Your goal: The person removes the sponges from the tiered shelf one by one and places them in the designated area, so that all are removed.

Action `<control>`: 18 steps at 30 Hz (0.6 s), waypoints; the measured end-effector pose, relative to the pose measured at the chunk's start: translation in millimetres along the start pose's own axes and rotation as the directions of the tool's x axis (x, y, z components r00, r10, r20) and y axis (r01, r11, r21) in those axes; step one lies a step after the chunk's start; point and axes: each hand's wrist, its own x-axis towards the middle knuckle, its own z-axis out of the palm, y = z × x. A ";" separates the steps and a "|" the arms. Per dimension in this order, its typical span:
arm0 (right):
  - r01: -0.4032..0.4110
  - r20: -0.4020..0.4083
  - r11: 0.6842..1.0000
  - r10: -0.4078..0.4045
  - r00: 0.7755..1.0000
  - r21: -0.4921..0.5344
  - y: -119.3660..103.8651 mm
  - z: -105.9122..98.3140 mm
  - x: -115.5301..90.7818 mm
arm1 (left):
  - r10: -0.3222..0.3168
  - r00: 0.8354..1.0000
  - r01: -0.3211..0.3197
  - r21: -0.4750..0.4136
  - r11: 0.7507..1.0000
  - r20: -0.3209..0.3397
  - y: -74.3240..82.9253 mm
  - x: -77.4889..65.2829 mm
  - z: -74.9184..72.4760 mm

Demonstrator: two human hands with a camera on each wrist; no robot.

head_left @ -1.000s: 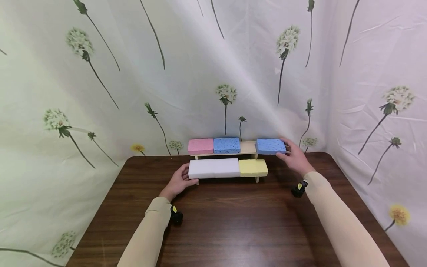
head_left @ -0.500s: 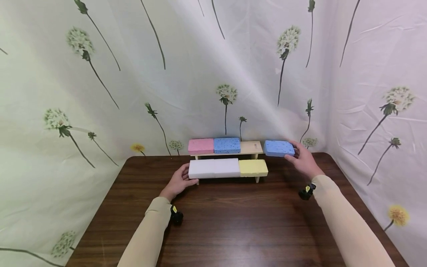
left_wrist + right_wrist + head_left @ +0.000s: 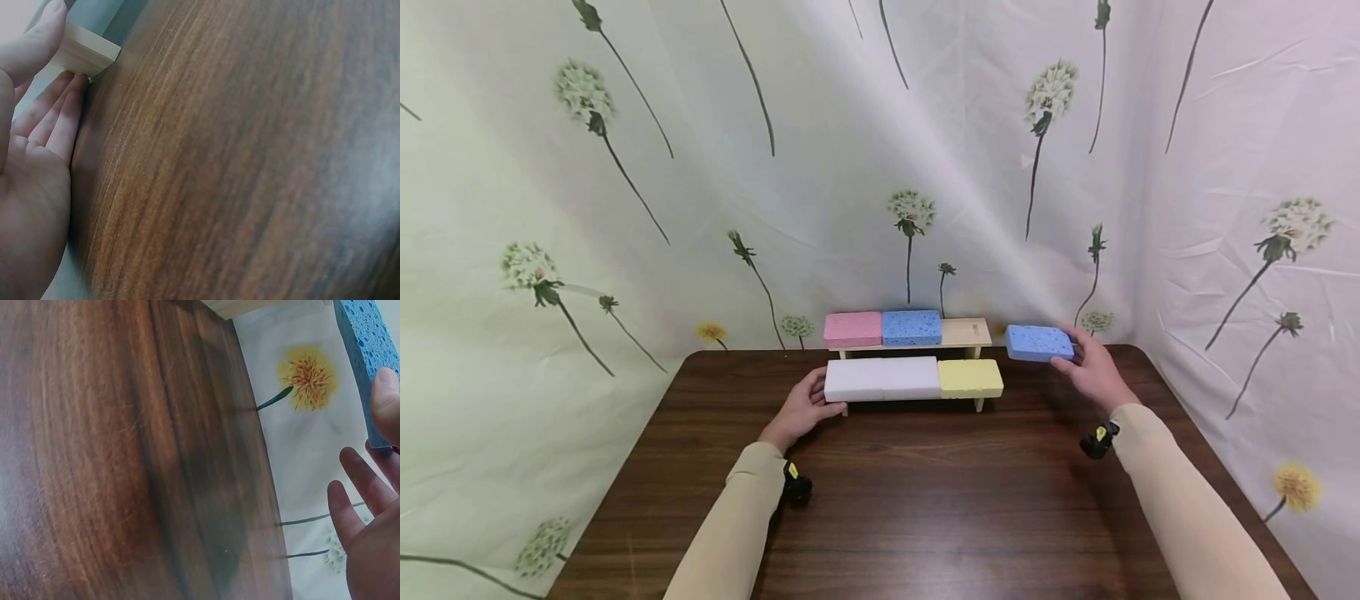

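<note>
On the right, my right hand [image 3: 1093, 371] holds a blue speckled sponge [image 3: 1039, 342] by its right end, raised off to the right of the back shelf. In the right wrist view my thumb [image 3: 386, 403] lies on the sponge's [image 3: 369, 347] face, the lower fingers off it. My left hand [image 3: 802, 408] stays at the left end of the front shelf, beside a white block [image 3: 853, 379]. Its fairly straight fingers touch the wooden leg [image 3: 90, 51]. A second white block [image 3: 912, 378] and a yellow sponge [image 3: 970, 379] continue that front row.
Behind stands the pale wooden back shelf [image 3: 964, 332], bearing a pink sponge [image 3: 853, 328] and another blue sponge [image 3: 912, 327], with bare wood to their right. A flower-printed cloth [image 3: 820, 208] hangs right behind the dark wooden table [image 3: 917, 500].
My right hand has carried the blue sponge rightward and slightly nearer, off the right end of the back shelf, uncovering bare wood there. My left hand has not visibly moved.
</note>
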 end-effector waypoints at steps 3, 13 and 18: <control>-0.002 0.002 1.000 0.002 1.000 0.011 5.4 0.5 -1.0 | 0.000 1.000 0.000 0.009 1.000 0.000 -1.5 0.3 -0.8; -0.027 0.017 1.000 0.027 0.999 -0.004 21.4 1.6 -6.3 | 0.015 1.000 -0.015 0.019 1.000 0.004 -2.7 2.3 -0.5; -0.047 0.036 0.999 0.048 0.998 -0.010 29.1 5.2 -9.8 | 0.027 1.000 -0.027 0.003 1.000 0.004 -1.6 2.0 -0.5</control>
